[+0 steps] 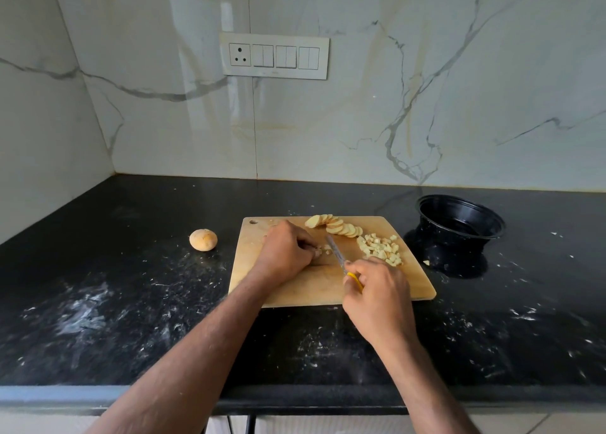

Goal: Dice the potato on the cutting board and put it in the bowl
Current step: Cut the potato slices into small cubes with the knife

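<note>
Fingers [310, 248] atop potato pieces [323, 251]

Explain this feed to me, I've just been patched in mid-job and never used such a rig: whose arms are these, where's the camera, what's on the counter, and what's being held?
There is no machine here. The single picture comes from a camera worn on a person's head, looking forward and down at their own bare arms.

On the black counter lies a wooden cutting board. The left hand holds potato pieces down with curled fingers. The right hand grips a yellow-handled knife, blade over those pieces.

At the board's far edge lies a row of potato slices; to its right, a pile of diced potato. A whole potato lies left of the board. The black bowl on the right appears empty.
</note>
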Demonstrator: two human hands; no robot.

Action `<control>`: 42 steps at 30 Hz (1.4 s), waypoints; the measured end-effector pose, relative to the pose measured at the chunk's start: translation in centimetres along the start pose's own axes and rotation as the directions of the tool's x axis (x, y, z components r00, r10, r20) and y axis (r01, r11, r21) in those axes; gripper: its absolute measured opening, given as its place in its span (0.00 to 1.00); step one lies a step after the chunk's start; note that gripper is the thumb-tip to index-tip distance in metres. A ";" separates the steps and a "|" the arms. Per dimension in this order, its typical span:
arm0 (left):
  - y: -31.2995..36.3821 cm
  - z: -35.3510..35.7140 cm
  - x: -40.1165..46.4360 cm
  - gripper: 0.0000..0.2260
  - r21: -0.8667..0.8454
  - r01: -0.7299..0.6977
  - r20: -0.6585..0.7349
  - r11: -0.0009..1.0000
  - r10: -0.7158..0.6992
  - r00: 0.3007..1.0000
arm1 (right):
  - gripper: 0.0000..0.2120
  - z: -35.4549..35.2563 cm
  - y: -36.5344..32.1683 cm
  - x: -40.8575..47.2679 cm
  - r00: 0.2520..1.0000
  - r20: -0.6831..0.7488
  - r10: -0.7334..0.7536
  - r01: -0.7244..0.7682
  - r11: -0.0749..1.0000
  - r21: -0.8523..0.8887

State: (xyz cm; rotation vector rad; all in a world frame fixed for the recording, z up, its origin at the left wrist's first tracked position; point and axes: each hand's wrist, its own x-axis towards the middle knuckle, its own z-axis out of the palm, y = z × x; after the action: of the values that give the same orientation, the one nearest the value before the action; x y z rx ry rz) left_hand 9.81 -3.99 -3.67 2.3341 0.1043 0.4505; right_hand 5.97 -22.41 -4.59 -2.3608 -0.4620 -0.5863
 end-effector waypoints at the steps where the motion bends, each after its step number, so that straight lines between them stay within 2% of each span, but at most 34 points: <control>1: 0.0 -0.1 -0.1 0.05 0.010 0.010 -0.013 1.000 -0.010 1.000 | 0.09 0.0 0.1 0.0 1.000 -0.015 0.007 -0.007 1.000 0.018; 7: 0.3 -0.5 -0.3 0.03 0.037 0.029 -0.006 0.999 -0.029 1.000 | 0.10 0.6 -0.8 -0.1 0.998 0.016 -0.055 0.055 0.998 -0.028; 13: 0.3 -0.4 -0.4 0.15 0.116 0.031 -0.035 0.993 -0.027 0.999 | 0.12 0.8 -1.7 -0.1 0.995 0.063 -0.078 0.084 0.993 -0.088; 15: 0.3 -0.4 -0.3 0.16 0.117 0.033 -0.039 0.993 -0.028 0.999 | 0.12 0.8 -1.8 -0.1 0.995 0.068 -0.076 0.083 0.991 -0.103; 22: 0.4 0.0 -0.1 0.06 0.119 0.040 -0.004 0.992 -0.040 0.999 | 0.13 0.9 -2.1 0.0 0.989 0.113 -0.092 0.109 0.982 -0.156; 32: 0.2 -0.1 0.0 0.04 0.048 0.046 0.022 0.998 -0.047 0.999 | 0.08 1.0 -2.2 1.6 0.982 0.169 -0.087 0.111 0.984 -0.136; 38: 0.5 0.0 -0.3 0.04 0.047 0.069 -0.016 0.997 -0.068 0.998 | 0.11 0.4 -1.8 0.5 0.979 0.169 -0.113 0.134 0.984 -0.116; 42: 0.2 0.1 -0.1 0.02 0.040 0.058 -0.014 0.997 -0.058 0.998 | 0.10 -0.6 -0.8 -0.8 0.977 0.203 -0.066 0.084 0.993 -0.080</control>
State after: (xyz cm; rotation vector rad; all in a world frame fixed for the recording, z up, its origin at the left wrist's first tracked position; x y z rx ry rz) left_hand 9.71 -4.26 -3.63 2.3618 0.1886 0.4389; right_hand 4.75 -22.34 -4.22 -2.5082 -0.6294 -0.4112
